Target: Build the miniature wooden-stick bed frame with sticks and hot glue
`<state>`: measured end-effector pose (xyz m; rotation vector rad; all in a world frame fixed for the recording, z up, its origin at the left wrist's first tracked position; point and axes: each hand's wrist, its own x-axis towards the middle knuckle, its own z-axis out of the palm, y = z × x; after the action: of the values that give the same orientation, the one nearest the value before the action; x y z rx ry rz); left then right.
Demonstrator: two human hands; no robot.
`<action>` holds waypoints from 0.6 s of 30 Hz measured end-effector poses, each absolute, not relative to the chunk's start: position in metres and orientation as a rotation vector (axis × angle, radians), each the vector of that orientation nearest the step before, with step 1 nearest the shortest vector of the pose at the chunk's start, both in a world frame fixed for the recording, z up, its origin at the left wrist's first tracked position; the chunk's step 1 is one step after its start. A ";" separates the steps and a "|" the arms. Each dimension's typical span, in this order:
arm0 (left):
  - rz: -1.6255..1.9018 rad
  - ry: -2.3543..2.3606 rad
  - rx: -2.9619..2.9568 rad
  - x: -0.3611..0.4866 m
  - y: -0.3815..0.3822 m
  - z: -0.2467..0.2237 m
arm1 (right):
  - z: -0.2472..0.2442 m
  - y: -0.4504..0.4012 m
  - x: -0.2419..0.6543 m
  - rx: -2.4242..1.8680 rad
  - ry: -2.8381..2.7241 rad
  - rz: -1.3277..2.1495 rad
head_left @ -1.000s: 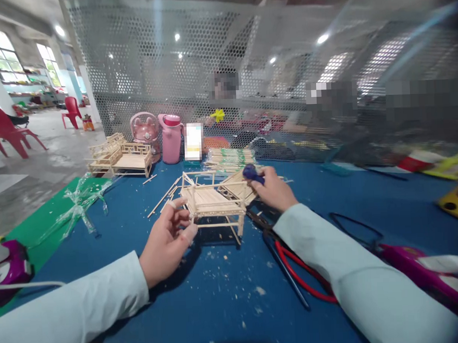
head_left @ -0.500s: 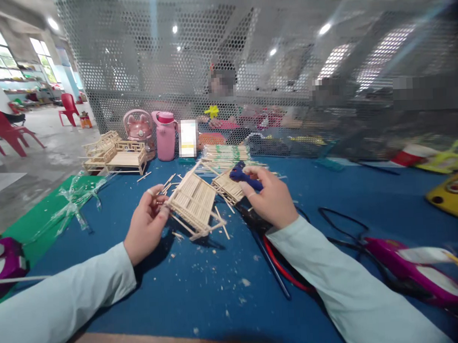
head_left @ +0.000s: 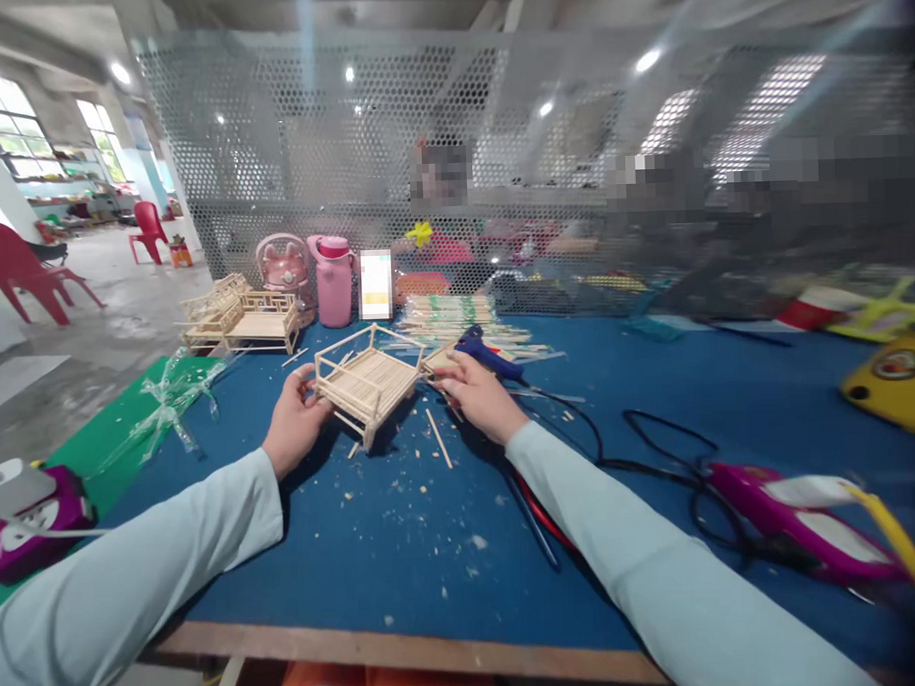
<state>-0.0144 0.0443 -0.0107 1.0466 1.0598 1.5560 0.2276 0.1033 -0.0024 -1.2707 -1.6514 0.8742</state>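
Observation:
My left hand [head_left: 299, 421] grips the left side of a small wooden stick model [head_left: 373, 381], with its thumb and fingers closed on the edge. The model has a slatted floor and thin corner posts joined by top rails; it looks held just above the table. Close to its right corner is my right hand [head_left: 478, 394], fingers stretched leftward and slightly apart. Behind that hand a blue glue gun [head_left: 492, 354] lies free of it. Under the right fingers, a slatted stick panel [head_left: 434, 360] is mostly hidden.
Finished-looking stick furniture [head_left: 262, 325] stands back left, beside a pink bottle [head_left: 335, 282]. Bundled sticks [head_left: 457, 318] lie before the mesh screen [head_left: 271, 149]. Purple power strips [head_left: 801, 521] with cables lie at both sides. Loose sticks and scraps dot the blue table [head_left: 405, 555].
The right hand has let go of the glue gun and moved left to the model's corner. In the left hand, the model has tipped from steeply tilted to nearly level.

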 end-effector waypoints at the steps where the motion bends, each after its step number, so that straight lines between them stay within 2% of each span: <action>1: 1.544 1.055 1.053 -0.015 0.045 -0.011 | -0.002 0.106 0.224 -1.255 -1.652 0.909; 9: 1.478 0.883 0.964 -0.019 0.050 -0.015 | -0.002 0.112 0.214 -1.166 -1.673 1.028; 18: 1.565 1.337 1.085 -0.023 0.061 -0.019 | -0.018 0.117 0.223 -1.247 -1.748 0.825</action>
<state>-0.0229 0.0615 -0.0191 1.0847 1.3369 1.5645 0.2232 0.1165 -0.0180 -1.2471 -1.7477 0.8251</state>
